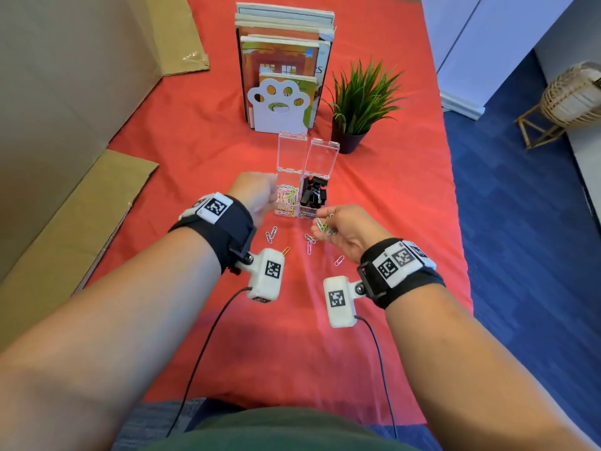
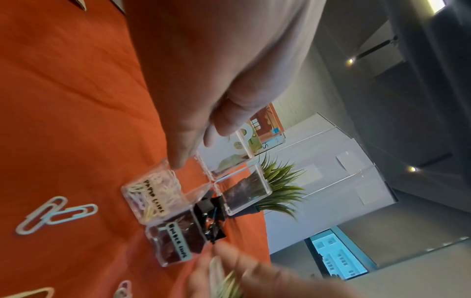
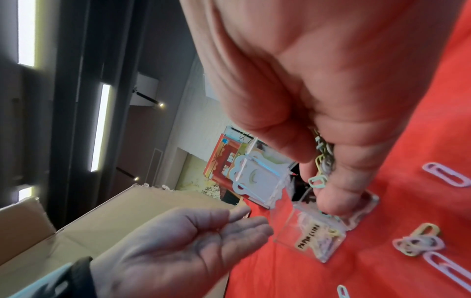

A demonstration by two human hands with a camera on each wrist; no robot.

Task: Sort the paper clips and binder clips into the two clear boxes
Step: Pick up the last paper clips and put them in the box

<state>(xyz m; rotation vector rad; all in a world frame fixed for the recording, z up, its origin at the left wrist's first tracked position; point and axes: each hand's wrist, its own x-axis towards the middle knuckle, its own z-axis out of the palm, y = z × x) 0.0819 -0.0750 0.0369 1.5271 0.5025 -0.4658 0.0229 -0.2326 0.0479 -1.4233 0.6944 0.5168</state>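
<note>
Two clear boxes stand side by side with their lids up. The paper clip box (image 1: pixel 287 200) (image 2: pixel 153 198) (image 3: pixel 311 240) holds coloured clips, and the binder clip box (image 1: pixel 314 197) (image 2: pixel 174 243) is heaped with black clips. My left hand (image 1: pixel 267 200) (image 3: pixel 246 219) lies open, palm showing, beside the paper clip box, one fingertip (image 2: pixel 178 162) at its rim. Just in front of the binder clip box, my right hand (image 1: pixel 320 223) (image 3: pixel 314 181) grips a bunch of paper clips (image 1: pixel 322 226) (image 3: pixel 324 161). Several loose paper clips (image 1: pixel 271 233) (image 2: pixel 54 214) (image 3: pixel 418 243) lie on the red cloth.
Behind the boxes stand books in a white paw-shaped bookend (image 1: pixel 279 105), with a potted plant (image 1: pixel 357 102) to their right. Cardboard sheets (image 1: pixel 65 222) line the left side. The red cloth (image 1: pixel 406 196) ends at the right over blue floor.
</note>
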